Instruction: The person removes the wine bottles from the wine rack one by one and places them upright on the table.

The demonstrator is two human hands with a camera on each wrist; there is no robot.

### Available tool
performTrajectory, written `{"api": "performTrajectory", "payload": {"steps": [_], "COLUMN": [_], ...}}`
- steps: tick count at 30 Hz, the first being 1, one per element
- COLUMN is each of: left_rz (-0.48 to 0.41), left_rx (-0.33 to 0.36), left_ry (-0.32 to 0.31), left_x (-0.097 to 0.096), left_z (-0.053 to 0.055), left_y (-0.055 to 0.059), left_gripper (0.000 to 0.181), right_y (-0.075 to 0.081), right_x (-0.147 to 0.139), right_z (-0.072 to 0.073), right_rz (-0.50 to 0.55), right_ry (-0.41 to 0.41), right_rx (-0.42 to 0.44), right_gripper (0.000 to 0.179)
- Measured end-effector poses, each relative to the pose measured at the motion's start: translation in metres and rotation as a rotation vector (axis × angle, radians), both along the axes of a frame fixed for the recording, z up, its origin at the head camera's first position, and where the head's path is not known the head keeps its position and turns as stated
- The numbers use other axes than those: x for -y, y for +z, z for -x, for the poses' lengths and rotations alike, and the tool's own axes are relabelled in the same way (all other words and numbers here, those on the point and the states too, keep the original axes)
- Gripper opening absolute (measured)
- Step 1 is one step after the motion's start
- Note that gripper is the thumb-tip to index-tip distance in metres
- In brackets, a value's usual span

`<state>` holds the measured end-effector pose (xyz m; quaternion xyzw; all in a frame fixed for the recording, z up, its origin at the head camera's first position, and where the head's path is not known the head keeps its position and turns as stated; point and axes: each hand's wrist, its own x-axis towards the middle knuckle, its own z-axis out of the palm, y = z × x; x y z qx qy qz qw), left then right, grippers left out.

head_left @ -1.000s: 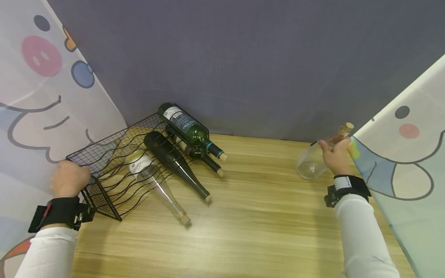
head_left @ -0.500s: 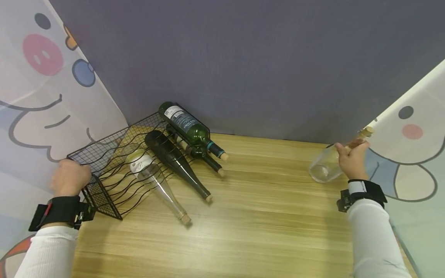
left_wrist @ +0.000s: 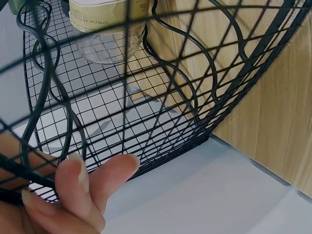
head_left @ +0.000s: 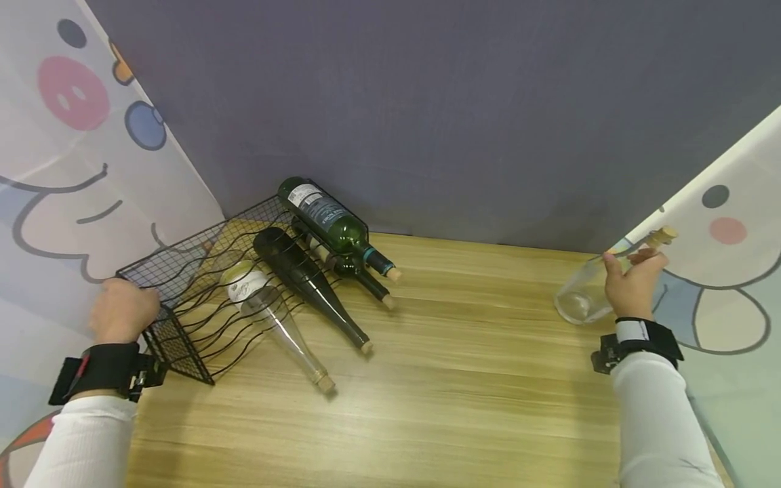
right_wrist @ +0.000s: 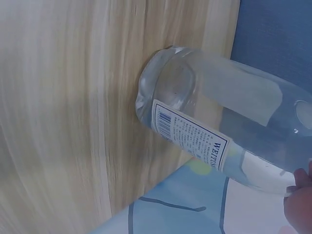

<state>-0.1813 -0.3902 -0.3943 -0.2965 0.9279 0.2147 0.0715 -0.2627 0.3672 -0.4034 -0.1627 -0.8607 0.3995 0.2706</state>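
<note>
My left hand (head_left: 124,312) grips the near left corner of a black wire wine rack (head_left: 177,325); in the left wrist view its fingertips (left_wrist: 114,173) curl round the mesh edge. At the far right my right hand (head_left: 636,288) holds a clear glass bottle (head_left: 579,295) by its upper part, the cork (head_left: 662,236) pointing up and away. That bottle's base is at the table, and the right wrist view shows a printed white label (right_wrist: 190,136). Lying in the rack are a clear corked bottle (head_left: 277,332), a dark bottle (head_left: 308,288) and green bottles (head_left: 329,220), necks toward the table's middle.
The wooden table (head_left: 464,379) spreads between the rack and my right hand. A grey cloth wall (head_left: 439,122) rises behind it. Cartoon-printed sheets stand at the left (head_left: 55,203) and right (head_left: 738,285) sides.
My right hand has moved right with the clear bottle, mostly in the first half second. My left hand and the rack stay where they were.
</note>
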Motion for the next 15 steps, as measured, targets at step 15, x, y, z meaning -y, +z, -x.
{"api": "performTrajectory", "payload": {"steps": [15], "left_rz": [-0.002], "left_rx": [0.008], "left_ry": [-0.005], "left_x": [0.001], "left_z": [-0.002], "left_y": [0.003], "left_gripper": [0.072], "right_y": [0.037], "right_x": [0.003], "right_z": [-0.001], "right_rz": [0.208], "right_ry": [-0.168], "right_rx": [-0.065], "right_gripper": [0.053]}}
